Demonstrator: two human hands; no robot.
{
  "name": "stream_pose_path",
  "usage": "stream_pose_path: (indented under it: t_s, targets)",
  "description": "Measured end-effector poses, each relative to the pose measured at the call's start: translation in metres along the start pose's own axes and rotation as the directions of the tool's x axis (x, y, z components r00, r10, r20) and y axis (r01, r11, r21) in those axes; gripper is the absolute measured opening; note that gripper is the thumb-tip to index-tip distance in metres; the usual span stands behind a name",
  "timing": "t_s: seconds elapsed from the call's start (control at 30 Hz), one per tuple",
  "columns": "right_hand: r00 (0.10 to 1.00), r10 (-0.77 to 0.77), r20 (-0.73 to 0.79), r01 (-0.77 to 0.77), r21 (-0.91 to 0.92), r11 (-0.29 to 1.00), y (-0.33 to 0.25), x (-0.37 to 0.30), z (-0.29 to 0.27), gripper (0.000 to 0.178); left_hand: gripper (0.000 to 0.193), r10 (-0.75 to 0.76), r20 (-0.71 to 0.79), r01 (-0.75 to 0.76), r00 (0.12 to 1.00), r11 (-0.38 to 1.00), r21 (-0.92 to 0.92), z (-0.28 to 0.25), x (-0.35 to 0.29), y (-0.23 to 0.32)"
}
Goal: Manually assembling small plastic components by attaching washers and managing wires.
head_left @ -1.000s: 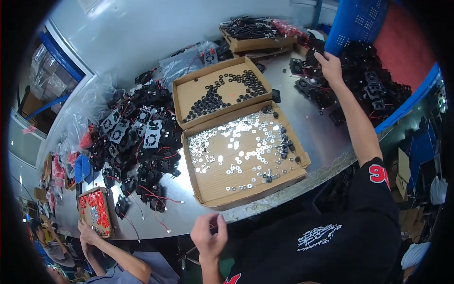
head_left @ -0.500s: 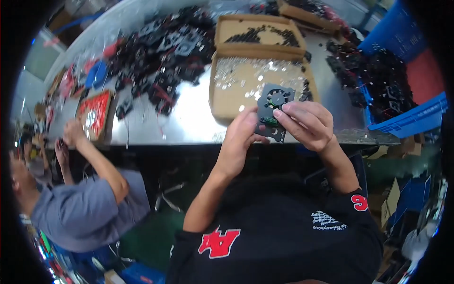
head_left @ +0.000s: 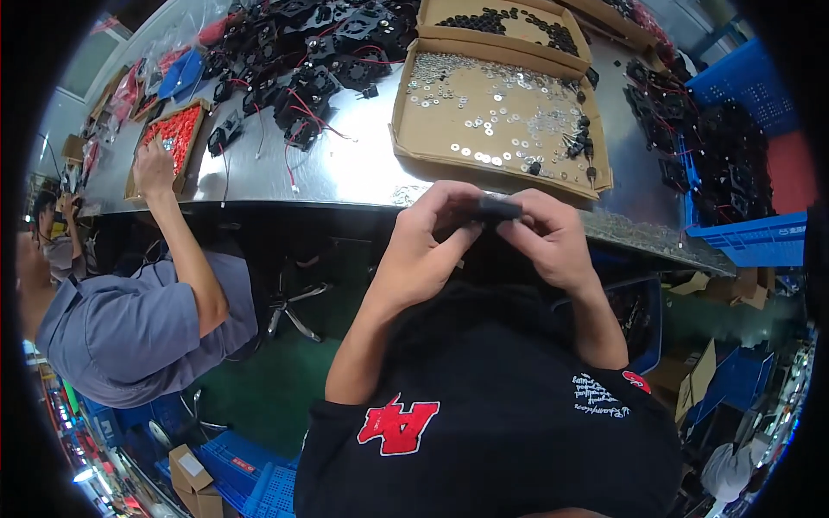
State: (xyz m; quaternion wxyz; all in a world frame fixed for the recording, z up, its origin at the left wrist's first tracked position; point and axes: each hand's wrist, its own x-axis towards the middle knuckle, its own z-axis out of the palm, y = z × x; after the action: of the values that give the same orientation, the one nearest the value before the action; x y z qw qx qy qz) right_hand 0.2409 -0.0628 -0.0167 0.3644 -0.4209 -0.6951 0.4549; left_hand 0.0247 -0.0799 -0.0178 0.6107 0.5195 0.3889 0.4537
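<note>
Between my two hands is a dark fan unit (head_left: 498,208), turned edge-on and partly blurred, so its face with the round fan is hidden. My left hand (head_left: 429,239) pinches its left end between thumb and fingers. At its right end, the thumb and fingers of my right hand (head_left: 553,237) are closed on it. Both hands are in front of the table's near edge. Just beyond them lies a cardboard tray (head_left: 432,134) holding many silver washers and screws, with a few black parts along its right side.
A cardboard box of small black parts (head_left: 505,24) adjoins the tray. Black fan units (head_left: 345,43) with red wires are heaped at the back left. At right stands a blue crate (head_left: 751,233) of black parts. A co-worker's hand (head_left: 154,168) reaches into a box of red pieces (head_left: 177,129).
The fan unit has been turned from face-up to edge-on and drawn nearer my body. The view has shifted, and the co-worker's hand has moved into the red pieces.
</note>
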Motion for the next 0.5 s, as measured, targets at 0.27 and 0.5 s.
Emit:
stream_pose_path:
  t_s: [0.27, 0.5]
  targets:
    - [0.596, -0.802, 0.039, 0.423, -0.864, 0.273, 0.020, 0.006, 0.003, 0.040, 0.047, -0.299, -0.137, 0.210, 0.944, 0.869, -0.448, 0.003, 0.012, 0.000]
    - [0.674, -0.726, 0.141, 0.554, -0.746, 0.370, 0.027, 0.001, 0.006, 0.036, 0.045, -0.329, -0.034, 0.330, 0.944, 0.944, 0.014, -0.004, 0.021, 0.022]
